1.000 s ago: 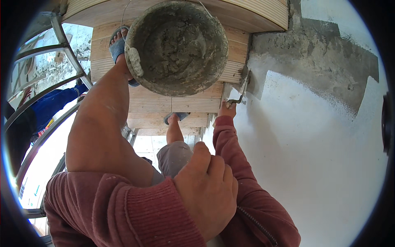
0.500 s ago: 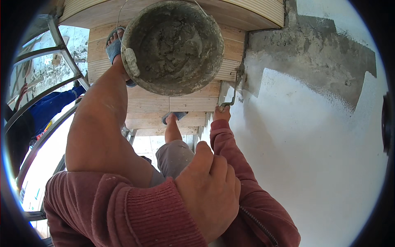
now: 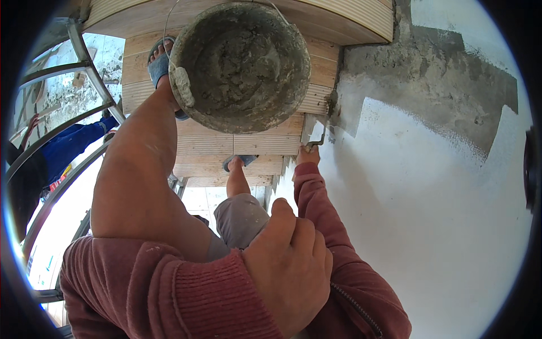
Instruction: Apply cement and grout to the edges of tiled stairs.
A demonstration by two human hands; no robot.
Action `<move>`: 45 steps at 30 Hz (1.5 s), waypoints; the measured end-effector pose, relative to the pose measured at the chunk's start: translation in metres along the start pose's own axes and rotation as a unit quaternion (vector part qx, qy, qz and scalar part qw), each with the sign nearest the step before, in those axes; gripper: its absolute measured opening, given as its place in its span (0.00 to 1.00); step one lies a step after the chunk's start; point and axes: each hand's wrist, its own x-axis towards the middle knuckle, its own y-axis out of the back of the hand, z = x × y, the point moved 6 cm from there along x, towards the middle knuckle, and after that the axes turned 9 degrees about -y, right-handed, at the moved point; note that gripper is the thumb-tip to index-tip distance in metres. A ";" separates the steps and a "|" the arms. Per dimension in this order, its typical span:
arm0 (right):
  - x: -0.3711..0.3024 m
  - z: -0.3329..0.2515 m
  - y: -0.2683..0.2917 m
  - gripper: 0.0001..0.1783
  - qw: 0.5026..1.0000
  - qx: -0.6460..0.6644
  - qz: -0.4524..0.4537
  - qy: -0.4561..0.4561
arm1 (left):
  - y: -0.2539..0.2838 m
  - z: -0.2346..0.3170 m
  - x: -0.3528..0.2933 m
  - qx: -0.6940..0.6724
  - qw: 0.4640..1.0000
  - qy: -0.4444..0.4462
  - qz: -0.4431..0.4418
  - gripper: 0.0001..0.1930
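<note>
A small trowel (image 3: 319, 139) with a bent neck is in my right hand (image 3: 307, 154), whose fingers are wrapped round its handle. The blade, seen nearly edge-on, is close to the wall beside the stair edge, with wet grey mortar (image 3: 331, 104) around it. My left hand (image 3: 292, 271) lies across my body next to my right sleeve, its fingers curled under; whatever they may hold is hidden. Beyond my hands, a round bucket (image 3: 240, 121) coated with mortar stands on the steps, holding grey mortar (image 3: 248, 65). Its wire handle carries a mortar-crusted grip.
Wood-look tiled steps (image 3: 206, 144) run beneath me, my sandalled feet on different treads. The right wall (image 3: 406, 209) is white below a rough grey cement patch (image 3: 429, 73). A metal railing (image 3: 93, 76) borders the left; beyond it, a person in a blue sleeve (image 3: 70, 144).
My right hand and the trowel have shifted slightly right and turned a little, so less of the blade shows. The left hand keeps its curled pose. The whole view has shifted slightly.
</note>
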 end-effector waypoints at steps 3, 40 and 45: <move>0.032 0.031 0.003 0.14 0.983 0.134 -0.041 -0.115 | -0.007 0.000 0.003 -0.001 1.000 -0.010 0.003 0.07; -0.019 -0.034 -0.016 0.15 0.997 -0.059 -0.028 0.045 | -0.024 0.002 -0.002 -0.043 0.994 0.042 -0.094 0.07; 0.044 0.033 -0.008 0.12 0.989 0.126 0.010 -0.072 | -0.019 -0.003 0.011 -0.059 0.992 0.002 -0.115 0.07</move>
